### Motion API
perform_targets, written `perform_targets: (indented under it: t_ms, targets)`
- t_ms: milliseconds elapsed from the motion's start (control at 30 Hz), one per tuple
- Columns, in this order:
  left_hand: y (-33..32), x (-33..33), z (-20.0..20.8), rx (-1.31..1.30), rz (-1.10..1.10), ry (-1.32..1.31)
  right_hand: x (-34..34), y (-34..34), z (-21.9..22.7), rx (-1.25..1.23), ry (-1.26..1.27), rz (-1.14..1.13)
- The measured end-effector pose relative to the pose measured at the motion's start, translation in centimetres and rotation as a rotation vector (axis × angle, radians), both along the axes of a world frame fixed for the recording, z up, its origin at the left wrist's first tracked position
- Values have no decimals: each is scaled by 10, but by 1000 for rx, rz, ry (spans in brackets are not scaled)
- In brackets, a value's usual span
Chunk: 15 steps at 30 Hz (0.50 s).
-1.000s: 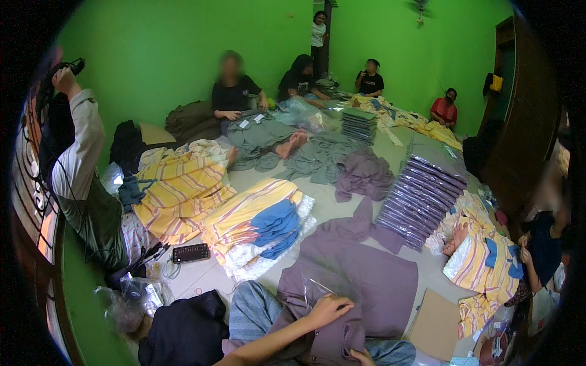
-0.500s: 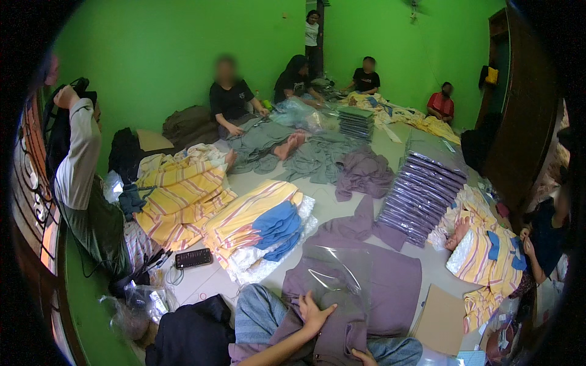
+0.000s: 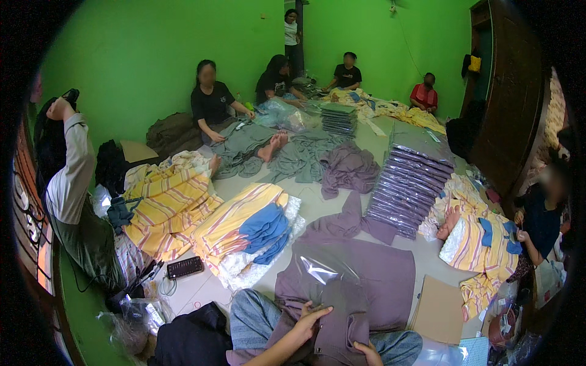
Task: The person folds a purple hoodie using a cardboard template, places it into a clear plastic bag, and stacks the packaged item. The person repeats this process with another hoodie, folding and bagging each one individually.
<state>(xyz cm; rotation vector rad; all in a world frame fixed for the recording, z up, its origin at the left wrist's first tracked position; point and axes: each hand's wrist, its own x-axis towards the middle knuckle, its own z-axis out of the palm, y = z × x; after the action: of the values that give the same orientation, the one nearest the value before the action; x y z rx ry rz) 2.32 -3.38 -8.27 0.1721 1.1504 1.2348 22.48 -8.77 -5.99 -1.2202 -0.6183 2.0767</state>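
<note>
My left hand (image 3: pixel 310 323) grips the open edge of a clear plastic bag (image 3: pixel 326 271), thumb to the right and fingers partly hidden behind the plastic. Over my lap lies a folded mauve shirt (image 3: pixel 336 335) with a buttoned front, its upper part under or inside the bag; which of the two I cannot tell. At the shirt's lower right edge, my right hand (image 3: pixel 368 352) is closed on the cloth, fingers mostly hidden beneath. Just ahead, another mauve shirt (image 3: pixel 387 283) is spread flat on the floor.
A tall stack of bagged mauve shirts (image 3: pixel 409 183) stands ahead right. Yellow striped garments (image 3: pixel 238 213) lie ahead left, near a phone (image 3: pixel 185 266). Brown cardboard sheets (image 3: pixel 439 310) are at my right, black cloth (image 3: pixel 189 338) at my left. Several people sit around with garments.
My view has shifted slightly, so the room sits further left. My left hand's fingers have drawn closer together at the bag's edge. My right hand stays at the shirt's lower edge.
</note>
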Motion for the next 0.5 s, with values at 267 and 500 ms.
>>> perform_targets:
  t_ms: [267,500]
  targets:
    - [19,-30,-34,-159,-107,-260,6,-4,12,78,14,48]
    - [12,-28,-19,-11,-116,-273,2,1,5,20,47,113]
